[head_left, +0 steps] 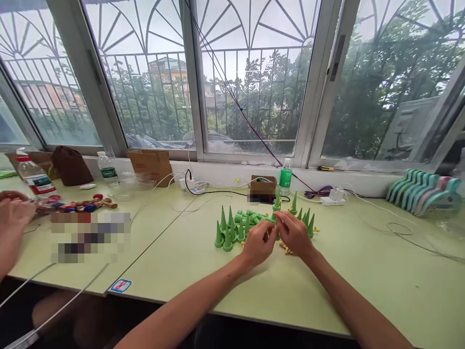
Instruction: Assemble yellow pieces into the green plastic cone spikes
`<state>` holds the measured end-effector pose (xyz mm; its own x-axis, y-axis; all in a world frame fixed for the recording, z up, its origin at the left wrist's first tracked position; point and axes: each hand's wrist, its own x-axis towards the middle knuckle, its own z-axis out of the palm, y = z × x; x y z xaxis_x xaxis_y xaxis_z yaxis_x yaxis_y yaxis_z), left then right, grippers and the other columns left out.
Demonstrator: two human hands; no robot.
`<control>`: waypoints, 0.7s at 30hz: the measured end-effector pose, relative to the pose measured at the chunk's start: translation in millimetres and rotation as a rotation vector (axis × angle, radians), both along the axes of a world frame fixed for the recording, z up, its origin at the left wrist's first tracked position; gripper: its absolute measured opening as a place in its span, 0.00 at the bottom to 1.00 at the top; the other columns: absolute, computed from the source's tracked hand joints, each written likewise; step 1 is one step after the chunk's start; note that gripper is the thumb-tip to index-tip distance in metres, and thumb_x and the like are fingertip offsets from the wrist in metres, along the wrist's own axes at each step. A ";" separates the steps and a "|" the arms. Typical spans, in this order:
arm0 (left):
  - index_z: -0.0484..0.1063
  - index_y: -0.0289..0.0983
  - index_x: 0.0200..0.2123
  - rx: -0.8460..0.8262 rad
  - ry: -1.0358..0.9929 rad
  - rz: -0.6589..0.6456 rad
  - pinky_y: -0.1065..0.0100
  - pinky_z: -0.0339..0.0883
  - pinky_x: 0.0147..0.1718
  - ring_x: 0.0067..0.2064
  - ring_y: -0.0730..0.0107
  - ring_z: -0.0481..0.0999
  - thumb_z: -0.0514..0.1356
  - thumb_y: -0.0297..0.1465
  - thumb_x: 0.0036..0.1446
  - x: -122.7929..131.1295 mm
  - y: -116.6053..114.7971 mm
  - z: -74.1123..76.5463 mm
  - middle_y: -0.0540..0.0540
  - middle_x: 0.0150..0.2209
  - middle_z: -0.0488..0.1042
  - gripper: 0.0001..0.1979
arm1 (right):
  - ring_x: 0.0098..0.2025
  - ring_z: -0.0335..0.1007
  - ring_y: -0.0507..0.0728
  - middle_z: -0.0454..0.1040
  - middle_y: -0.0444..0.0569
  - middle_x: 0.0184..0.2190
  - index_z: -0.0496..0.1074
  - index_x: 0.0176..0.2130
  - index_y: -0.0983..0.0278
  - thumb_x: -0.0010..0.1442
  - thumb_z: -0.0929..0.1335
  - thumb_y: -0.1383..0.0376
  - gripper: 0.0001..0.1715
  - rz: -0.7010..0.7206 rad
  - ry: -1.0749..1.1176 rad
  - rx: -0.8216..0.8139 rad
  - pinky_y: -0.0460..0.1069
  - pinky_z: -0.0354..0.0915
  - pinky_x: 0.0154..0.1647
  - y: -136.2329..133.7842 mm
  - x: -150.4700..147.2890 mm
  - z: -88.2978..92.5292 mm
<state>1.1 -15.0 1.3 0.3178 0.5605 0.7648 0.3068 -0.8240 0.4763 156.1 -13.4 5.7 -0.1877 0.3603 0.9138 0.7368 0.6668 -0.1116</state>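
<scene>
Fingertips of left hand [259, 240] and right hand [295, 233] meet, nearly closed, green cone [277, 200] on far side; held piece, if any, hidden; steady, opposed pinch advisable.

Counter [363, 291], seen from here before the windows [254, 72]: cones [227, 240] stand left of the person's hands [258, 241] and behind the right one; tubes [254, 216] lie piled behind the left; farther back, a box [263, 186], a bottle [286, 177] just to its right; far right, hangers [423, 196].
</scene>
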 end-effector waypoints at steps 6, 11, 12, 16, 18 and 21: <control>0.65 0.37 0.42 -0.130 0.024 0.024 0.71 0.60 0.26 0.24 0.79 0.62 0.55 0.30 0.60 -0.9 4.7 0.5 0.48 0.38 0.68 0.06 | 0.38 0.75 0.57 0.77 0.52 0.38 0.71 0.46 0.63 0.66 0.61 0.70 0.13 0.042 0.047 -0.087 0.49 0.70 0.35 0.9 -3.6 1.6; 0.64 0.38 0.43 -0.200 0.068 -0.008 0.71 0.62 0.27 0.25 0.78 0.65 0.55 0.28 0.58 -0.3 7.0 -1.8 0.49 0.36 0.70 0.08 | 0.36 0.74 0.56 0.77 0.52 0.37 0.72 0.45 0.64 0.65 0.61 0.70 0.12 0.054 0.074 -0.117 0.49 0.69 0.35 2.8 -5.0 0.9; 0.64 0.37 0.42 -0.208 0.073 -0.011 0.71 0.62 0.27 0.25 0.78 0.65 0.55 0.28 0.58 -0.2 7.4 -2.1 0.49 0.36 0.70 0.08 | 0.36 0.74 0.56 0.77 0.52 0.37 0.72 0.45 0.63 0.65 0.61 0.70 0.12 0.058 0.078 -0.124 0.49 0.69 0.36 3.1 -5.3 0.5; 0.65 0.37 0.39 -0.211 0.085 -0.016 0.71 0.61 0.27 0.26 0.77 0.65 0.54 0.26 0.57 -0.4 8.7 -2.8 0.49 0.35 0.71 0.06 | 0.37 0.74 0.57 0.76 0.52 0.38 0.72 0.44 0.64 0.65 0.61 0.70 0.12 0.070 0.066 -0.163 0.49 0.68 0.36 3.7 -6.9 -1.6; 0.64 0.37 0.36 -0.195 0.097 -0.006 0.71 0.61 0.27 0.26 0.76 0.65 0.53 0.25 0.56 -1.0 9.2 -2.6 0.50 0.33 0.71 0.04 | 0.36 0.73 0.57 0.76 0.52 0.37 0.72 0.44 0.64 0.64 0.62 0.70 0.12 0.069 0.050 -0.172 0.49 0.68 0.35 3.9 -7.8 -2.8; 0.63 0.38 0.33 -0.124 0.131 0.028 0.71 0.59 0.27 0.27 0.74 0.65 0.53 0.24 0.54 -2.5 9.9 -1.2 0.50 0.30 0.69 0.04 | 0.35 0.73 0.56 0.76 0.51 0.36 0.72 0.44 0.64 0.63 0.63 0.70 0.11 0.066 0.044 -0.186 0.48 0.67 0.33 4.1 -9.0 -4.0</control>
<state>-1.5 -5.1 0.1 0.3927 0.6581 0.6424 0.3950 -0.7515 0.5283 147.0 -9.3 1.7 -0.1782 0.5116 0.8405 0.6838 0.6786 -0.2681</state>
